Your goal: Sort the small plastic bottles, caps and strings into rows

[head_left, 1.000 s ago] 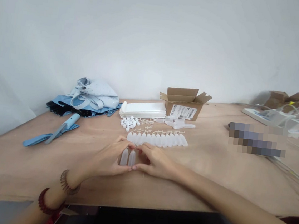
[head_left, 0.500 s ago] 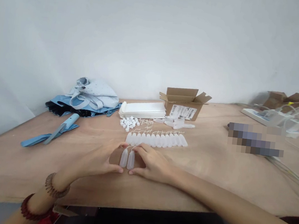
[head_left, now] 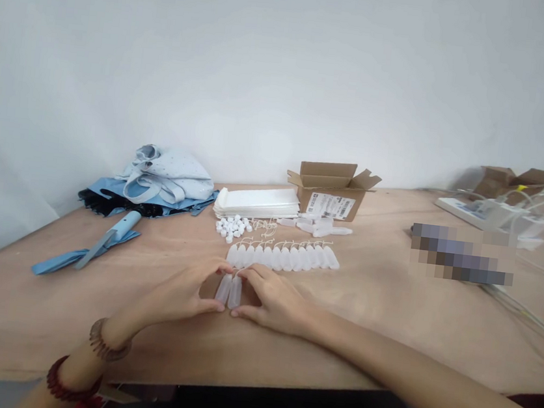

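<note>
Two small translucent plastic bottles (head_left: 229, 290) lie side by side on the wooden table (head_left: 377, 314). My left hand (head_left: 182, 292) curves round them from the left, thumb and fingers touching the left bottle. My right hand (head_left: 275, 299) curves round from the right, fingertips on the right bottle. Both hands press the pair together between them. Just beyond lies a row of several more bottles (head_left: 283, 256) with thin strings at their necks.
Behind the row are small white caps (head_left: 233, 226), a stack of white bags (head_left: 258, 201) and an open cardboard box (head_left: 331, 189). Blue fabric and a bag (head_left: 157, 181) lie at the back left, a blue folded umbrella (head_left: 87, 252) nearer. Cables and another box (head_left: 510, 185) are at the right.
The hands drew slightly apart half a second ago, then closed in again on the two bottles. The bottles have shifted a little and now lie tilted. The view has drifted slightly.
</note>
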`<state>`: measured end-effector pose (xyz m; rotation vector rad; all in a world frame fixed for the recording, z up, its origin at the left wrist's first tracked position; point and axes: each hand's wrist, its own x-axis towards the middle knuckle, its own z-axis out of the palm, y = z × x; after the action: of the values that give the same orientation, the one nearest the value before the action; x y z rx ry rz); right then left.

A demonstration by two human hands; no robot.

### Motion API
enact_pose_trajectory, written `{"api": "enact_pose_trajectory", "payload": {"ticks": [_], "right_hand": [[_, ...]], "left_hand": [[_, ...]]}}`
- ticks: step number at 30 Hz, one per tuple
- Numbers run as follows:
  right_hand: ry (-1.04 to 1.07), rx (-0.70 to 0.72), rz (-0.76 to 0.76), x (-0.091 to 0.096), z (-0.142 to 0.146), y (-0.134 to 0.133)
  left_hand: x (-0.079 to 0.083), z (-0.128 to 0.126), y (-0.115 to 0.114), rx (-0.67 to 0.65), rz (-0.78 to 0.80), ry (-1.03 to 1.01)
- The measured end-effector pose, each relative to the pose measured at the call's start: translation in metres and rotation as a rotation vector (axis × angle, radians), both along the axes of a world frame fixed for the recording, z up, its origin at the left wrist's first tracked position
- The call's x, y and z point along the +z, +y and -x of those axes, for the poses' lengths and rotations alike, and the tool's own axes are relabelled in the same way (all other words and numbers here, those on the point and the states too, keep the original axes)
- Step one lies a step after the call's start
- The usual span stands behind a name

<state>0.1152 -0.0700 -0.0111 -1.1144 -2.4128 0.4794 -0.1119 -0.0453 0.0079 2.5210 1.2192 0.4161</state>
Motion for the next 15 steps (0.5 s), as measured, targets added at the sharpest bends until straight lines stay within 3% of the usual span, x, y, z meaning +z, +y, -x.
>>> {"api": "enact_pose_trajectory", "payload": {"ticks": [7,15], "right_hand": [[-0.021,-0.004,0.001,0.001,0.001,0.001],[-0.001,0.014,-0.015,0.002,-0.002,0.0]], "left_hand": [[-0.002,0.0,0.003,-0.052,-0.039,-0.021],[0.013,-0.003,0.0,-0.08,-0.067,0.013]]}}
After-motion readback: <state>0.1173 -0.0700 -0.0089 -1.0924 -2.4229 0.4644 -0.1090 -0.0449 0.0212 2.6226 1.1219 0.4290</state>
